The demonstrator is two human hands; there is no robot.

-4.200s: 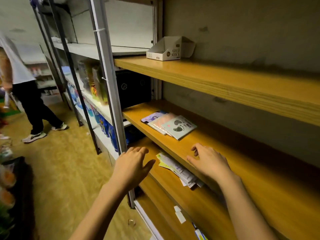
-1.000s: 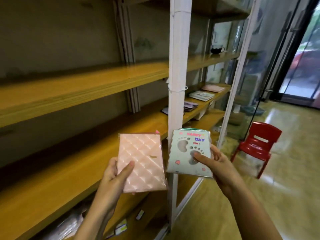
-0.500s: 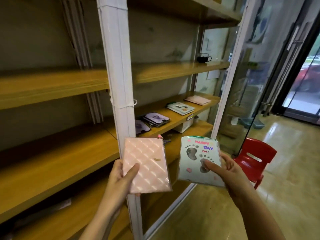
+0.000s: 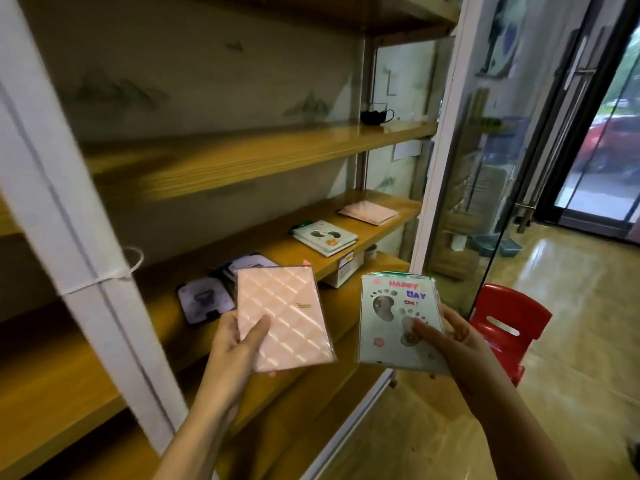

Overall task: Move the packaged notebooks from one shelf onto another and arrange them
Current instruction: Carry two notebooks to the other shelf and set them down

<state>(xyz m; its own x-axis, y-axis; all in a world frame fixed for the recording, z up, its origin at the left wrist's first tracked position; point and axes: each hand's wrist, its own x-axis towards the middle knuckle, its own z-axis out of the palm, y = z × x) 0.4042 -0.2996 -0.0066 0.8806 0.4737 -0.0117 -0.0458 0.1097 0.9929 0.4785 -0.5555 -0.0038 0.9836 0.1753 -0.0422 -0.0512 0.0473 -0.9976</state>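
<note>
Just gripping a pink quilted plastic-wrapped notebook [image 4: 284, 317] in left hand [image 4: 235, 344], pale green footprint-patterned wrapped notebook [image 4: 398, 317] in right hand [image 4: 453, 344], both held up near the yellow wooden shelf [image 4: 277, 242].

Left hand [image 4: 231, 344] grips a pink notebook [image 4: 284, 317], right hand [image 4: 457, 344] a footprint notebook [image 4: 398, 320].

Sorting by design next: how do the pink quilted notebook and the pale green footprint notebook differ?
The pink quilted packaged notebook has a plain diamond pattern; the pale green footprint notebook shows two footprints and colourful lettering. The left hand holds the pink one, the right hand the green one. Both are in clear wrap, covers facing the camera.
</note>
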